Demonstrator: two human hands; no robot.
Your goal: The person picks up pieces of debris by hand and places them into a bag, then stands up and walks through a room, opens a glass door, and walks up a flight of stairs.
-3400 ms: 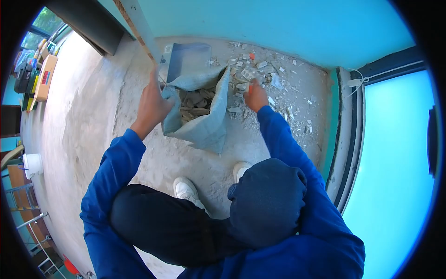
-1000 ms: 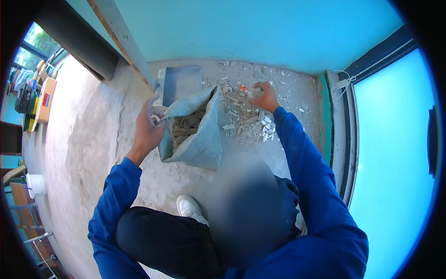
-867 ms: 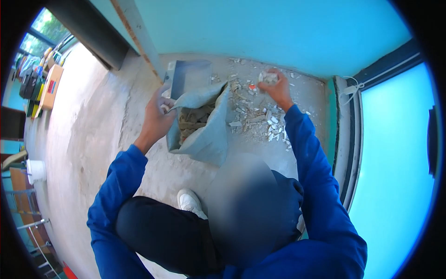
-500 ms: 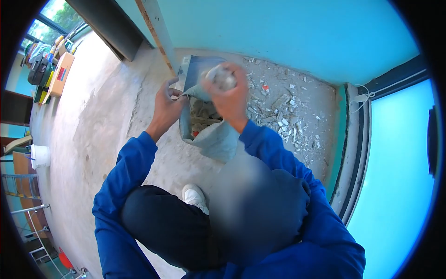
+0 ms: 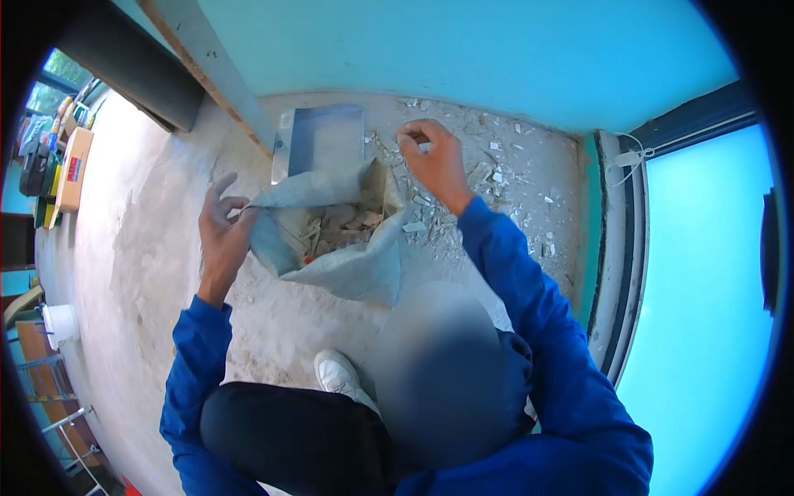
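Note:
My left hand [image 5: 223, 236] pinches the rim of a pale woven sack [image 5: 351, 277] at its left corner and pulls the mouth wide. Inside the sack lie broken rubble pieces [image 5: 343, 225] and a small red bit. To the right of the sack, my right hand [image 5: 437, 164] is raised over the debris-strewn floor, its fingers loosely curled with a gap between thumb and fingers. No chunk shows in it. Behind the sack, a dustpan-like metal tray [image 5: 281, 149] with a dark bluish inside lies on the floor.
Broken plaster and tile fragments [image 5: 500, 178] cover the floor by the turquoise wall [image 5: 463, 58]. A timber post [image 5: 211, 70] rises at the upper left. Further left are a cardboard box [image 5: 74, 169], a white bucket [image 5: 60, 325] and a metal ladder-like frame [image 5: 70, 422].
The whitish rubble chunk is gone from my right hand, which has moved right, away from the sack. My left hand has drawn the sack's rim leftward, and its mouth gapes wider.

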